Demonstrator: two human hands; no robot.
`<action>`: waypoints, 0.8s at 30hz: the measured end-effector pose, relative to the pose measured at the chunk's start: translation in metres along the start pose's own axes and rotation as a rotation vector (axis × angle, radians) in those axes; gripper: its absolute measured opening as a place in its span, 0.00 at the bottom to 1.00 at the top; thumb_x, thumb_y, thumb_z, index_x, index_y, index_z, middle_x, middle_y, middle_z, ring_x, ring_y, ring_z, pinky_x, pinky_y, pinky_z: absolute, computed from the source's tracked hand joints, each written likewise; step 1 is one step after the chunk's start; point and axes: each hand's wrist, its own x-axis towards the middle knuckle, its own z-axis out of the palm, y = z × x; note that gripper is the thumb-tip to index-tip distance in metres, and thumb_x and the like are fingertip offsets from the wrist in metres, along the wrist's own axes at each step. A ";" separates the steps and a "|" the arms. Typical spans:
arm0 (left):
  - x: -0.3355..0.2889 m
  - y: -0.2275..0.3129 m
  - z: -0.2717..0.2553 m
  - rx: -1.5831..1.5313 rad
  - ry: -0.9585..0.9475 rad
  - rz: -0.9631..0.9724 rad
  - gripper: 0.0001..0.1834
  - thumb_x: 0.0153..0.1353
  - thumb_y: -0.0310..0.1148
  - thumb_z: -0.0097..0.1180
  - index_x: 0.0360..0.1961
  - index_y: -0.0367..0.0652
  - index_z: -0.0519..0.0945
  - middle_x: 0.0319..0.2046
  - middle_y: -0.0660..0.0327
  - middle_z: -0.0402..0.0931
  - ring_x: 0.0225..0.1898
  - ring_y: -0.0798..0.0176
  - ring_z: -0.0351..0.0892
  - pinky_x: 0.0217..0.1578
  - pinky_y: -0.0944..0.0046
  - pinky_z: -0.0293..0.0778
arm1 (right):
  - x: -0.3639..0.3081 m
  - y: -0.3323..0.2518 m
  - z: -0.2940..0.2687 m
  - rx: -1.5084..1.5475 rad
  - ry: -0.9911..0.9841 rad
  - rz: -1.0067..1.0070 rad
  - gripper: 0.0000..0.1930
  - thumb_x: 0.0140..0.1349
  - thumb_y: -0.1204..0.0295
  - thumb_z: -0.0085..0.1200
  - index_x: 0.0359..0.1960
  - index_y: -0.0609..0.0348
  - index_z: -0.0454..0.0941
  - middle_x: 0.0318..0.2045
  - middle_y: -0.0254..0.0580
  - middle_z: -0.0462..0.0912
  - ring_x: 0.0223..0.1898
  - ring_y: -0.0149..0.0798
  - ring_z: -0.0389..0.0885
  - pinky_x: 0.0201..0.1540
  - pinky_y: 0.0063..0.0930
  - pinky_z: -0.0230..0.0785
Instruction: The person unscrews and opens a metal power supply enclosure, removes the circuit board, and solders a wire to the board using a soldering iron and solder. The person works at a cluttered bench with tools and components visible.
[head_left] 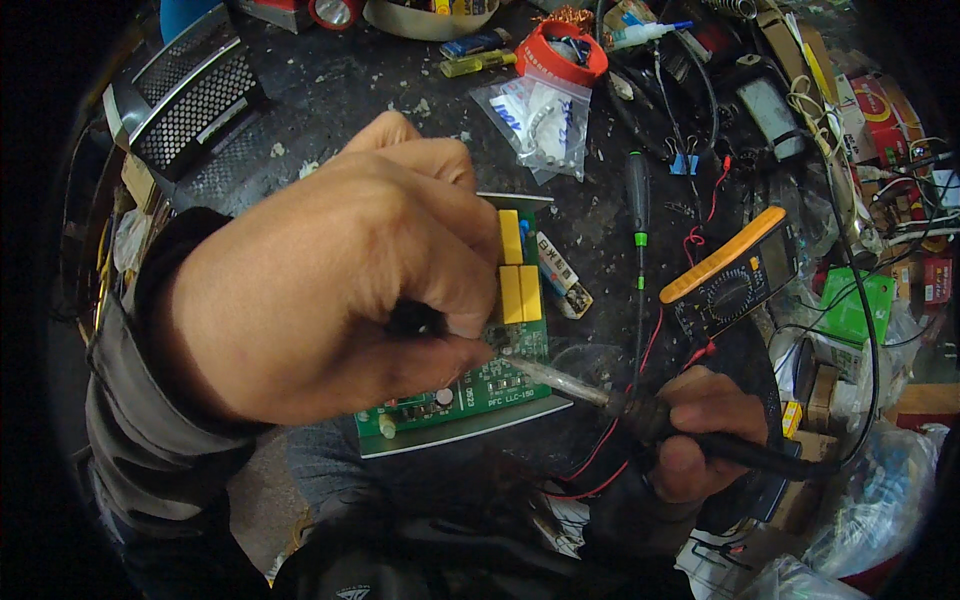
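Note:
A green circuit board [478,412] with yellow block-shaped components [520,294] lies in front of me. Over its left part hovers my left hand [320,265], fingers pinched together; something dark shows between them, but I cannot make out what. My right hand [705,425] grips the dark handle of a soldering iron [565,382]. The iron's metal shaft points left, and its tip meets the board close to my left fingertips. Exactly what the tip touches is hidden. A faint haze hangs above the shaft.
An orange-edged multimeter [735,275] with red leads and a dark screwdriver [638,200] lie right of the board. Beyond it are a small plastic bag [545,125] and a red tape ring [570,55]. A perforated metal cover [195,110] stands far left. Cables and boxes crowd the right.

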 end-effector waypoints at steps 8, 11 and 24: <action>-0.002 -0.001 -0.008 0.007 0.122 -0.012 0.12 0.49 0.34 0.73 0.18 0.45 0.80 0.27 0.65 0.80 0.33 0.66 0.75 0.38 0.59 0.64 | -0.001 0.000 -0.002 0.019 0.002 0.031 0.14 0.49 0.74 0.70 0.37 0.66 0.82 0.24 0.46 0.83 0.23 0.37 0.80 0.25 0.27 0.70; -0.005 0.012 -0.010 -0.177 0.296 -0.210 0.14 0.55 0.37 0.70 0.22 0.44 0.77 0.25 0.64 0.77 0.29 0.68 0.74 0.32 0.65 0.68 | -0.002 0.001 -0.002 0.017 0.009 0.031 0.14 0.49 0.73 0.70 0.36 0.66 0.82 0.24 0.46 0.83 0.23 0.38 0.80 0.25 0.28 0.70; 0.011 0.003 0.001 0.006 0.057 -0.001 0.18 0.47 0.21 0.70 0.41 0.37 0.81 0.27 0.59 0.75 0.27 0.62 0.79 0.25 0.63 0.72 | -0.004 -0.003 -0.002 0.019 0.011 0.049 0.15 0.49 0.72 0.70 0.36 0.66 0.81 0.24 0.47 0.81 0.23 0.39 0.78 0.26 0.28 0.67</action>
